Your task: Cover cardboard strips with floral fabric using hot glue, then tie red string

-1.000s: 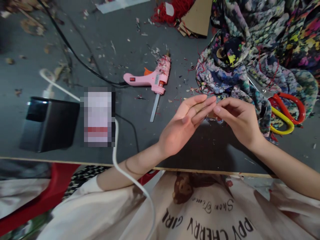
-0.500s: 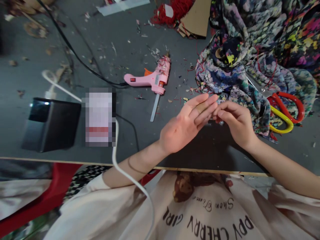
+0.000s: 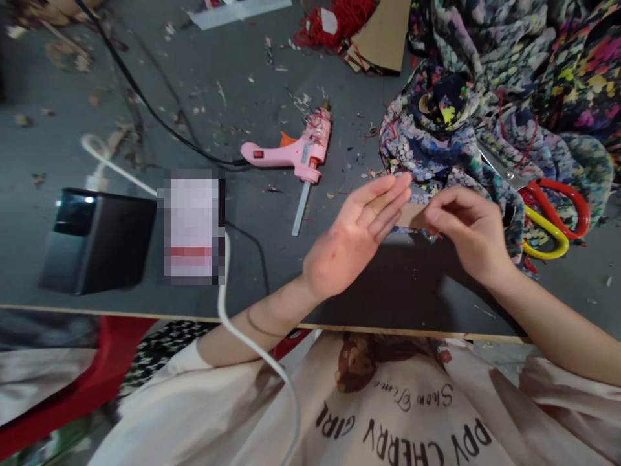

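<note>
My left hand (image 3: 356,236) is open above the table's front part, fingers stretched together and palm partly turned up. To its right, my right hand (image 3: 470,230) is closed in a pinch, thumb against the curled fingers; what it holds, if anything, is too small or hidden to name. A flat brown piece like cardboard (image 3: 412,217) shows between the hands beside the right fingertips; whether they touch it I cannot tell. Patterned floral cloth (image 3: 456,149) lies bunched behind the right hand. Scissors (image 3: 548,220) with red and yellow handles rest on it.
A pink hot glue gun (image 3: 291,155) with a glue stick lies behind my left hand. Left stand a dark power bank (image 3: 101,243) and a blurred-out device (image 3: 194,226) with a white cable. Red thread (image 3: 334,26) and cardboard (image 3: 381,39) are at the back. Scraps litter the table.
My hands have drawn apart: the left moved slightly left, the right slightly right. The brown piece between them now shows. The glue gun and scissors have stayed put.
</note>
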Tool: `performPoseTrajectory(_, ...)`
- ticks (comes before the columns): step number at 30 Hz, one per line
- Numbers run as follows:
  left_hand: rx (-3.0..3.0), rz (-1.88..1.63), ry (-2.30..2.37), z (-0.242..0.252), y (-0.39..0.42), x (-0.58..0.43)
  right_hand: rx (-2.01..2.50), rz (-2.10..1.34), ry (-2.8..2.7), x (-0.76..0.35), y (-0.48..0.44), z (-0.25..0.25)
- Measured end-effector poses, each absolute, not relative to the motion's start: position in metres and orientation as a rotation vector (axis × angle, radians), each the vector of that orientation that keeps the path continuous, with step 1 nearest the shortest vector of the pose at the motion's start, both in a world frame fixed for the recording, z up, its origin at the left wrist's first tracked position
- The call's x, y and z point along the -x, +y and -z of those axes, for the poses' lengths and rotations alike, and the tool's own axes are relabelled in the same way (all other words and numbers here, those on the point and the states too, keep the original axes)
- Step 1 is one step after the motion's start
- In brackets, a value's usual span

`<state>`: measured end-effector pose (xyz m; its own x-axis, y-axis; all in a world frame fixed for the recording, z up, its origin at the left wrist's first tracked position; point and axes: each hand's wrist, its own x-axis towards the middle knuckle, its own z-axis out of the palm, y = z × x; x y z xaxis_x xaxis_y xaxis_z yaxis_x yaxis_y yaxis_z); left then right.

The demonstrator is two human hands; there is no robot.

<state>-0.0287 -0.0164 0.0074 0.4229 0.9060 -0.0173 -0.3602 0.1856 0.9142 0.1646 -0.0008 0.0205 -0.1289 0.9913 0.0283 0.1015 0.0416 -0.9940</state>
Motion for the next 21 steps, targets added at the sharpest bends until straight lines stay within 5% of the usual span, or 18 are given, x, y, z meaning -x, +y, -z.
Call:
performPoseTrajectory(4, -1.253, -0.953, 0.882, -0.011, -0.012, 0.042, 1.359, -0.833, -1.728, -0.186, 0.004, -0.03)
performPoseTrajectory(10, -2.284, -0.394, 1.159, -0.002, -0.021, 0.044, 1.136, -0.25, -2.487, -0.19, -0.016, -0.008)
performPoseTrajectory(21, -2.509, -0.273, 1.205, 0.005, -0.022, 0.039, 1.203, -0.063, -2.622, -0.206, -0.029, -0.006)
